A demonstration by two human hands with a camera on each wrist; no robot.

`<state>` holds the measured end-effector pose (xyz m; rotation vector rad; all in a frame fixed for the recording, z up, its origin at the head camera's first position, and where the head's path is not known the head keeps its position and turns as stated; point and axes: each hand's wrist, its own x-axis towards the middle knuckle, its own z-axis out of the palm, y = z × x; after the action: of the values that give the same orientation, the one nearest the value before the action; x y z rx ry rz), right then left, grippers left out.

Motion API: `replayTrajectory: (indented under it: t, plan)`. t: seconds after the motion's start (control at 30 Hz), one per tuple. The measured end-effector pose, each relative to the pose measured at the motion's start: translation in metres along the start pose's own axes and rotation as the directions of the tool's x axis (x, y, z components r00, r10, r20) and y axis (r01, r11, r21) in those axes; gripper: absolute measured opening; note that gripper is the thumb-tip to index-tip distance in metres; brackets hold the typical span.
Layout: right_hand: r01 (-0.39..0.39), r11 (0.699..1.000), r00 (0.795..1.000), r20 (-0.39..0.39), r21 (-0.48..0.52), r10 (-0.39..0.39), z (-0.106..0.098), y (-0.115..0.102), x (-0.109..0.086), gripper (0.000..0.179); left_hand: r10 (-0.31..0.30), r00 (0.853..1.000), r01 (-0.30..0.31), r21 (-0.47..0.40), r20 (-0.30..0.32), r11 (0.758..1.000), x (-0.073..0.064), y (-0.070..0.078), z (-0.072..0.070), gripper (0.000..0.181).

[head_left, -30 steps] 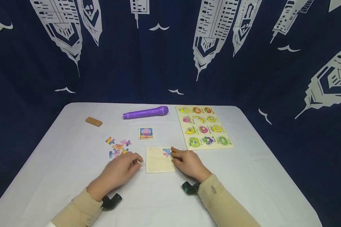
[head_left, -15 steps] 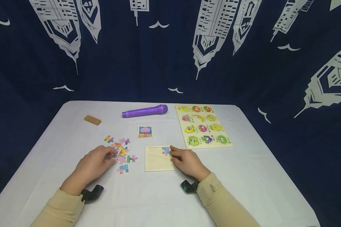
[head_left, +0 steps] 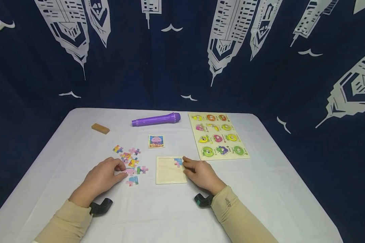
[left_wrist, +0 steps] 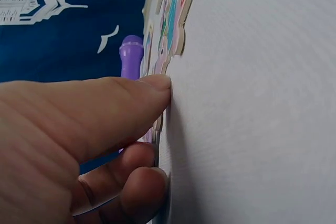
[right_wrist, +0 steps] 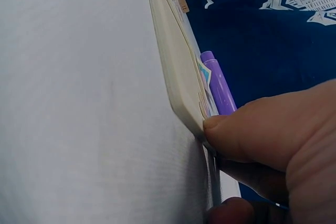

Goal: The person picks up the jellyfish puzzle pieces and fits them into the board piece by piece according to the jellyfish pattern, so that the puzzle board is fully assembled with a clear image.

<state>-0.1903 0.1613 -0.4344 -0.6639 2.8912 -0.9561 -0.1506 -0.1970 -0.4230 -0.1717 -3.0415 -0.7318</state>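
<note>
In the head view my left hand (head_left: 101, 177) is at the left of the loose jigsaw pieces, its thumb and fingers pinching the edge of a pink piece (head_left: 130, 172) that has eyes printed on it. The left wrist view shows the thumb (left_wrist: 142, 95) against that piece, low over the cloth. My right hand (head_left: 202, 173) grips the right edge of a square wooden puzzle tray (head_left: 167, 173). Its thumb (right_wrist: 226, 129) presses on the tray's rim in the right wrist view. One blue and pink piece (head_left: 178, 162) lies in the tray's upper right corner.
More jigsaw pieces (head_left: 133, 163) lie left of the tray. Behind them are a small picture card (head_left: 156, 141), a purple toy microphone (head_left: 156, 119) and a brown wooden block (head_left: 100, 128). A fruit puzzle board (head_left: 218, 136) lies at the back right of the white table.
My left hand has moved left from beside the tray to the loose pieces, then closed in on the pink piece. The right hand has stayed at the tray's edge.
</note>
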Motion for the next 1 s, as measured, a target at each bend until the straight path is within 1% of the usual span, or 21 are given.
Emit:
replayTrajectory:
  t: [0.2, 0.3, 0.37, 0.53, 0.67, 0.87, 1.0]
  plan:
    - [-0.006, 1.0, 1.0, 0.001, 0.005, 0.006, 0.0007, 0.0001, -0.0002, 0.036, 0.001, 1.0, -0.001, -0.017, -0.005, 1.0, 0.0, -0.0003, -0.0011, 0.021]
    - [-0.004, 1.0, 1.0, 0.0, 0.007, 0.004, 0.0007, 0.0001, -0.0002, 0.036, 0.002, 1.0, -0.002, -0.041, 0.001, 0.999, 0.0005, 0.0012, -0.0016, 0.022]
    - [-0.002, 1.0, 1.0, 0.001, 0.006, 0.002, 0.0007, 0.0001, -0.0002, 0.036, -0.009, 1.0, 0.009, -0.06, 0.007, 0.998, 0.0008, 0.0023, -0.0016, 0.023]
    - [0.003, 1.0, 1.0, 0.002, -0.001, -0.003, 0.0007, 0.0005, 0.0, 0.036, -0.031, 0.999, 0.032, -0.065, 0.015, 0.997, 0.0013, 0.0037, -0.0014, 0.036]
    - [0.003, 1.0, 1.0, 0.003, -0.007, -0.003, 0.0009, 0.0015, 0.0003, 0.036, -0.021, 1.0, 0.022, -0.06, 0.02, 0.998, 0.0016, 0.0033, -0.0004, 0.03]
    - [0.005, 1.0, 1.0, 0.003, -0.008, -0.005, 0.0013, 0.0028, 0.0002, 0.036, -0.026, 0.999, 0.027, -0.07, 0.021, 0.997, 0.0019, 0.0017, 0.0012, 0.034]
    - [0.012, 1.0, 1.0, -0.001, -0.008, -0.012, 0.001, 0.0027, 0.0001, 0.036, -0.026, 0.999, 0.028, -0.077, 0.025, 0.997, 0.0027, 0.0008, 0.0019, 0.025]
